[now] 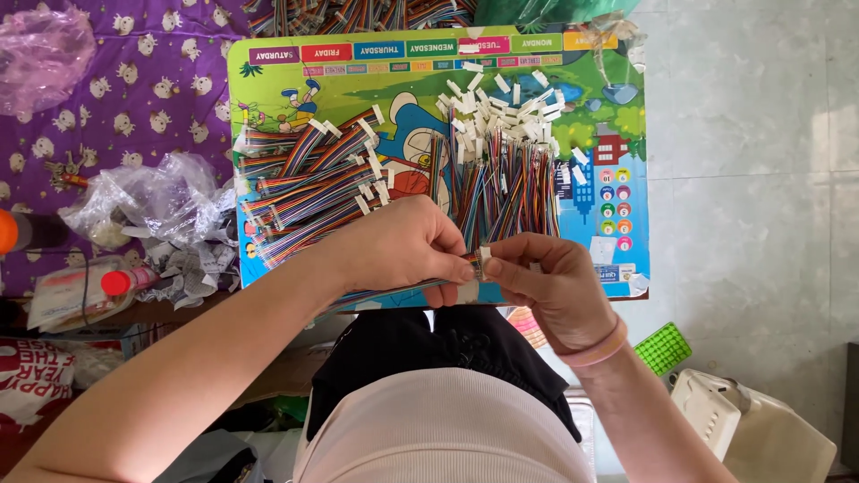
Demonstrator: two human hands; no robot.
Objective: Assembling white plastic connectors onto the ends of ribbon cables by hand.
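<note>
Both hands low over lap board [268, 80]. Left hand [407, 246] fingers pinched on striped wire strip [394, 291]. Right hand [546, 277] fingers pinched on small white plug [485, 253] (right at wire tips). Plugging step, I think; next needs tips lined up straight.

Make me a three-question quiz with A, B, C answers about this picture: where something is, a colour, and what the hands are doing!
1. Where is the pile of loose white connectors?
A. top of the board
B. on the floor
C. in a bag

2. What colour is the wristband?
A. green
B. pink
C. black

3. What are the hands doing?
A. resting flat
B. pinching a small piece between them
C. waving

Answers: 1 A, they lie on the cartoon board. 2 B, it is pink. 3 B, the left hand and right hand meet on a wire end with a white connector.
</note>
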